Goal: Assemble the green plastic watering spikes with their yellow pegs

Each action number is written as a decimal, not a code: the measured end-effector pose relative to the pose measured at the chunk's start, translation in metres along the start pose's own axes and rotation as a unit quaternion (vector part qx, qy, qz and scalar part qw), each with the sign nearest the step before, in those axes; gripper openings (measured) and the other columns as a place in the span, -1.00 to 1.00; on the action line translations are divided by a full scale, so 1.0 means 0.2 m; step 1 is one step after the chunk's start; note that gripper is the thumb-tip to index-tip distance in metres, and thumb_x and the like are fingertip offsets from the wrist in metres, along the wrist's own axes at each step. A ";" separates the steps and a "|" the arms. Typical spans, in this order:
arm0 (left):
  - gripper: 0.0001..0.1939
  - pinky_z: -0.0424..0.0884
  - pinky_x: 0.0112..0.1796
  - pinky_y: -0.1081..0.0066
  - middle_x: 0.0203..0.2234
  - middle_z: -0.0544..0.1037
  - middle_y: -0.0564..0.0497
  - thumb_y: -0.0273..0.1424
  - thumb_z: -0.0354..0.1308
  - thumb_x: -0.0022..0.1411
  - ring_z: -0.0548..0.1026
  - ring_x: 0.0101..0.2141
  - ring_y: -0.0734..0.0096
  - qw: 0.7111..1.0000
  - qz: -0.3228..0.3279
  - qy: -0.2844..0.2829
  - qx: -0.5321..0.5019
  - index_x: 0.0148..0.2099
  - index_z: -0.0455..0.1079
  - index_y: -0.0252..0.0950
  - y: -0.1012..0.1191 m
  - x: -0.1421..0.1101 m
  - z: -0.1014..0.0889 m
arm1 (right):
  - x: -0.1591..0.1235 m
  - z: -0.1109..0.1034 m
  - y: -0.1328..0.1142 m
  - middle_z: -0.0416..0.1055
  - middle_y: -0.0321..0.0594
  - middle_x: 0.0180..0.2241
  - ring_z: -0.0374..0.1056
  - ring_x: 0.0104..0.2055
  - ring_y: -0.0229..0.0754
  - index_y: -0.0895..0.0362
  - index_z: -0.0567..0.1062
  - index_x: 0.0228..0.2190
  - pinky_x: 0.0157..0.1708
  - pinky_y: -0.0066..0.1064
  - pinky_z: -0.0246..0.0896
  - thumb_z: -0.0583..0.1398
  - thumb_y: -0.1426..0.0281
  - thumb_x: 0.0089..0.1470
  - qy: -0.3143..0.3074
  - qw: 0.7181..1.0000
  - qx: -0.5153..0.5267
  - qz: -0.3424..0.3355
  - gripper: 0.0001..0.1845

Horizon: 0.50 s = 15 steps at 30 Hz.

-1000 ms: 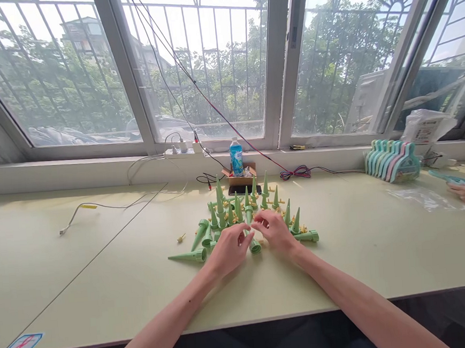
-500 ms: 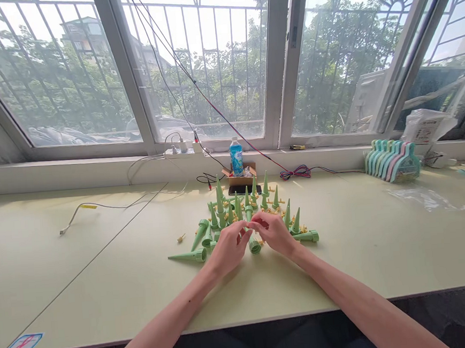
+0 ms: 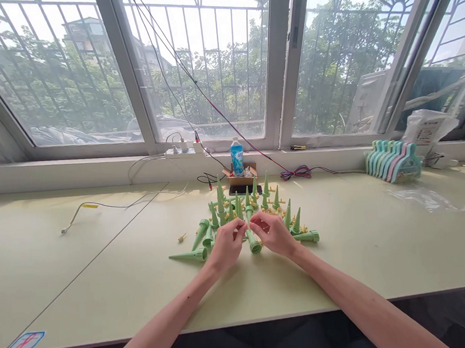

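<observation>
Now the left hand [image 3: 229, 243] has drawn slightly off the right hand [image 3: 273, 235], baring more green spike [image 3: 253, 240] beneath fingers whose grip I cannot tell.

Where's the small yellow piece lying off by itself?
In the head view, the yellow piece lies on the table, left of the left hand and just beyond the leftmost green cone.

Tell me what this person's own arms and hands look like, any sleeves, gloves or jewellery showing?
The left hand and right hand wear no gloves. The left forearm and right forearm show no sleeve, watch or bracelet. A small dark spot marks the left forearm.
</observation>
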<state>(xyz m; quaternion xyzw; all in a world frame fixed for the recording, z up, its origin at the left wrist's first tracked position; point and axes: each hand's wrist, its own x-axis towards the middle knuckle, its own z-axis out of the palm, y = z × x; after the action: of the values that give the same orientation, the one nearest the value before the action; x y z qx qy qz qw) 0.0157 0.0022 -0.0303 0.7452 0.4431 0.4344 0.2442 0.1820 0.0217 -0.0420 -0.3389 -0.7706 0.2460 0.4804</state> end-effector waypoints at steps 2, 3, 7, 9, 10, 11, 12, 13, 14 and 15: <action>-0.72 0.11 -0.57 0.53 -0.56 0.33 0.11 -0.24 -0.04 0.31 0.14 -0.62 0.59 1.000 -0.004 -0.002 0.000 -0.36 0.33 -0.30 0.00 0.00 0.00 | 0.00 0.00 0.00 0.40 -0.24 -0.45 0.27 -0.48 -0.28 0.15 0.42 -0.33 -0.49 -0.47 0.20 0.12 0.30 0.18 -0.002 1.000 -0.002 0.000 -0.82; -0.71 0.11 -0.57 0.53 -0.55 0.34 0.11 -0.23 -0.04 0.32 0.14 -0.62 0.59 1.000 -0.005 -0.003 0.001 -0.35 0.33 -0.30 0.00 0.00 0.00 | 0.00 0.00 0.00 0.40 -0.24 -0.44 0.28 -0.47 -0.27 0.15 0.42 -0.34 -0.48 -0.47 0.20 0.11 0.30 0.18 0.000 1.000 -0.008 -0.001 -0.82; -0.70 0.12 -0.58 0.52 -0.52 0.38 0.10 -0.19 -0.06 0.32 0.14 -0.65 0.61 1.000 0.001 -0.009 0.026 -0.31 0.32 -0.29 0.00 -0.01 0.00 | 0.01 0.00 0.00 0.37 -0.23 -0.46 0.27 -0.44 -0.24 0.14 0.42 -0.40 -0.46 -0.45 0.19 0.06 0.29 0.22 0.040 0.998 -0.040 0.003 -0.75; -0.69 0.15 -0.55 0.50 -0.56 0.39 0.10 -0.17 -0.05 0.32 0.17 -0.64 0.58 0.998 0.015 -0.032 0.056 -0.29 0.34 -0.29 0.01 -0.01 0.00 | 0.01 -0.01 0.01 0.36 -0.24 -0.47 0.25 -0.45 -0.25 0.14 0.41 -0.41 -0.45 -0.44 0.18 0.03 0.28 0.24 0.066 0.996 -0.055 0.007 -0.72; -0.68 0.17 -0.53 0.49 -0.58 0.39 0.10 -0.16 -0.04 0.31 0.20 -0.63 0.55 0.996 0.023 -0.048 0.075 -0.28 0.36 -0.29 0.01 -0.02 0.00 | 0.01 -0.01 0.01 0.35 -0.25 -0.49 0.24 -0.46 -0.25 0.14 0.41 -0.42 -0.45 -0.44 0.17 0.03 0.27 0.24 0.076 0.995 -0.060 0.009 -0.71; -0.68 0.19 -0.51 0.48 -0.61 0.39 0.11 -0.15 -0.01 0.29 0.24 -0.61 0.52 0.993 0.030 -0.063 0.095 -0.26 0.39 -0.28 0.01 -0.02 0.00 | 0.01 -0.01 0.01 0.34 -0.26 -0.50 0.23 -0.48 -0.26 0.14 0.40 -0.42 -0.45 -0.44 0.16 0.02 0.27 0.25 0.084 0.994 -0.064 0.011 -0.71; -0.68 0.20 -0.49 0.47 -0.62 0.39 0.11 -0.13 0.02 0.27 0.27 -0.59 0.49 0.990 0.035 -0.078 0.114 -0.25 0.41 -0.28 0.01 -0.03 0.00 | 0.01 -0.02 0.01 0.32 -0.28 -0.52 0.21 -0.49 -0.26 0.14 0.40 -0.42 -0.46 -0.44 0.15 0.02 0.26 0.25 0.089 0.994 -0.067 0.014 -0.70; -0.67 0.22 -0.47 0.47 -0.62 0.39 0.10 -0.12 0.04 0.25 0.30 -0.57 0.46 0.986 0.039 -0.091 0.132 -0.22 0.43 -0.28 0.02 -0.03 0.00 | 0.01 -0.02 0.01 0.31 -0.29 -0.53 0.21 -0.50 -0.27 0.14 0.39 -0.43 -0.46 -0.45 0.14 0.01 0.26 0.26 0.091 0.993 -0.069 0.016 -0.69; -0.66 0.23 -0.45 0.46 -0.62 0.41 0.10 -0.10 0.06 0.23 0.33 -0.55 0.44 0.983 0.040 -0.101 0.147 -0.20 0.45 -0.27 0.02 -0.03 0.00 | 0.01 -0.02 0.01 0.30 -0.30 -0.54 0.21 -0.51 -0.27 0.14 0.39 -0.43 -0.46 -0.45 0.13 0.01 0.25 0.26 0.092 0.993 -0.069 0.017 -0.69; -0.65 0.24 -0.43 0.45 -0.61 0.42 0.09 -0.09 0.08 0.22 0.34 -0.53 0.42 0.980 0.040 -0.111 0.160 -0.18 0.45 -0.26 0.02 -0.04 0.01 | 0.01 -0.02 0.01 0.31 -0.30 -0.54 0.21 -0.51 -0.27 0.13 0.38 -0.43 -0.46 -0.45 0.13 0.00 0.25 0.26 0.092 0.993 -0.068 0.018 -0.68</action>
<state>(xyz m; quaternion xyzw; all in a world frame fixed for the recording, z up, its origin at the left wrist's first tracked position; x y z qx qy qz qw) 0.0169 -0.0064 -0.0310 0.8352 0.4471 0.2820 0.1519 0.1851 0.0253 -0.0412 -0.4063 -0.7319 0.1693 0.5202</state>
